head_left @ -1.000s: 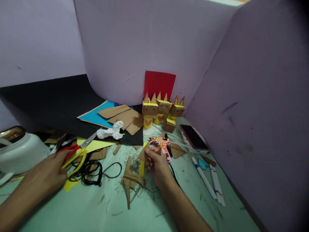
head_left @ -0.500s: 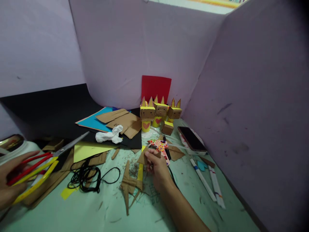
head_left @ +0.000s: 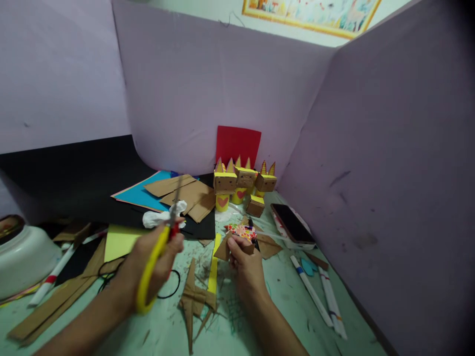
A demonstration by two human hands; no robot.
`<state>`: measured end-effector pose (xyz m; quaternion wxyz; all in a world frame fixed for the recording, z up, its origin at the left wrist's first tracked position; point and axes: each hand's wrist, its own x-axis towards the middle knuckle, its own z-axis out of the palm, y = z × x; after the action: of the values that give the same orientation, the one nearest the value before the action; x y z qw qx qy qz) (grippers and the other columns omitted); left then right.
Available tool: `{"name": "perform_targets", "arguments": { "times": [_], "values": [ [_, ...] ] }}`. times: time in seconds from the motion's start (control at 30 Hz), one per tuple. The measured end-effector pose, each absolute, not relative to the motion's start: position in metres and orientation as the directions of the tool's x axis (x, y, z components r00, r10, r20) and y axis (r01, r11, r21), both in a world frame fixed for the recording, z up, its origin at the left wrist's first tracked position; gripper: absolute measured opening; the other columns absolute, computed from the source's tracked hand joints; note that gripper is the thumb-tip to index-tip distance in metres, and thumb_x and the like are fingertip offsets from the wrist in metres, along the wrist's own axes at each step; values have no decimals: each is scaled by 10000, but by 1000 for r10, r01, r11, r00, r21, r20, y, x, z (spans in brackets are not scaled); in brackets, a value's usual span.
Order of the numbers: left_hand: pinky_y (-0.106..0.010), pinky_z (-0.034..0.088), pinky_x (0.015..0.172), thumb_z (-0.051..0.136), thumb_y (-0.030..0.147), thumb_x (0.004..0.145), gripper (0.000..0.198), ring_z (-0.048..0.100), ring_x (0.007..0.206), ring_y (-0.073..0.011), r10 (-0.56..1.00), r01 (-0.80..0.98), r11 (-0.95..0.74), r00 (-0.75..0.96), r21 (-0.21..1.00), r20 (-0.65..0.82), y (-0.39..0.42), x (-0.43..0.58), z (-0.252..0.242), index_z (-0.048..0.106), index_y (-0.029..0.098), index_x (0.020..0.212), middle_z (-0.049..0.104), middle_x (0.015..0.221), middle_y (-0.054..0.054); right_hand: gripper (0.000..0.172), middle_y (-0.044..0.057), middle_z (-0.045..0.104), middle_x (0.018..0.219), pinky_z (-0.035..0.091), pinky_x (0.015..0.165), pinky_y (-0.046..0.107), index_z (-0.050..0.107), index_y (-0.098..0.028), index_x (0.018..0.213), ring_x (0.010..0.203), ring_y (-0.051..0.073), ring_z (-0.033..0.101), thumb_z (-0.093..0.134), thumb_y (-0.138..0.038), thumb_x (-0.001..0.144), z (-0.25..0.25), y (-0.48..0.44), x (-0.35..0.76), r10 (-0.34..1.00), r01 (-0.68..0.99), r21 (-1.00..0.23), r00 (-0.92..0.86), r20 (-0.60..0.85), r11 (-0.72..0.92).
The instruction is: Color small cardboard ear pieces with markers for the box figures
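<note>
My left hand (head_left: pixel 154 264) is closed on a pair of scissors (head_left: pixel 152 282) with yellow and red handles, blurred by motion, its blades pointing up and away. Between the thumb and fingers of my right hand (head_left: pixel 245 259) is a small cut cardboard piece (head_left: pixel 223 248) with a pointed edge. Just beyond that hand lies a colourful patterned object (head_left: pixel 241 231), partly covered. A yellow paper strip (head_left: pixel 213 272) and brown cardboard scraps (head_left: pixel 195 294) lie on the table between my two hands. Black cord (head_left: pixel 174 287) shows partly behind my left forearm.
Several cardboard figures with pointed ears (head_left: pixel 225 183) stand at the back before a red sheet (head_left: pixel 237 146). A phone (head_left: pixel 291 221) and white markers (head_left: pixel 311 291) lie on the right. A white pot (head_left: pixel 27 262) and cardboard strips (head_left: pixel 55 306) are at left.
My left hand has carried the scissors from the far left toward the middle, and the blades now point upward. My right hand keeps the cardboard piece in nearly the same spot. The view has tilted up slightly.
</note>
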<state>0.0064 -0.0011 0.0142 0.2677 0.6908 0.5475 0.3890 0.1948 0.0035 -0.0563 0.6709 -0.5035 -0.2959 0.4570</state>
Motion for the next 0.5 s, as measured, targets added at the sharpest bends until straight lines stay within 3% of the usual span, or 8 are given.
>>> {"name": "perform_targets", "arguments": {
  "times": [0.1, 0.2, 0.33, 0.5],
  "values": [
    [-245, 461, 584, 424, 349, 813, 408, 588, 646, -173, 924, 506, -371, 287, 779, 254, -3, 35, 2, 488, 201, 1188, 640, 792, -23, 296, -47, 495, 401, 282, 392, 207, 696, -139, 760, 378, 89, 402, 721, -384, 597, -57, 5, 197, 900, -289, -953, 434, -45, 92],
    [-272, 465, 765, 430, 270, 793, 440, 579, 930, -213, 860, 473, -472, 431, 744, 272, -5, 35, -8, 455, 221, 1229, 622, 1035, -55, 249, -48, 497, 403, 280, 391, 203, 679, -147, 705, 375, 85, 401, 720, -367, 596, -58, 7, 197, 905, -292, -951, 425, -35, 101],
    [-287, 458, 742, 439, 316, 824, 337, 580, 837, -203, 873, 574, -445, 450, 687, 190, -5, 23, -11, 493, 209, 1139, 623, 954, -48, 251, -50, 526, 448, 284, 379, 197, 669, -154, 747, 378, 82, 413, 731, -336, 584, -58, 5, 195, 898, -325, -938, 438, -40, 117],
    [-337, 452, 721, 424, 421, 844, 352, 585, 874, -256, 861, 667, -504, 439, 549, 257, -2, 19, -15, 517, 197, 1099, 631, 990, -94, 238, -61, 483, 408, 286, 382, 200, 665, -150, 710, 375, 78, 402, 697, -374, 637, -55, 1, 192, 901, -332, -934, 433, -25, 134]
  ]
}}
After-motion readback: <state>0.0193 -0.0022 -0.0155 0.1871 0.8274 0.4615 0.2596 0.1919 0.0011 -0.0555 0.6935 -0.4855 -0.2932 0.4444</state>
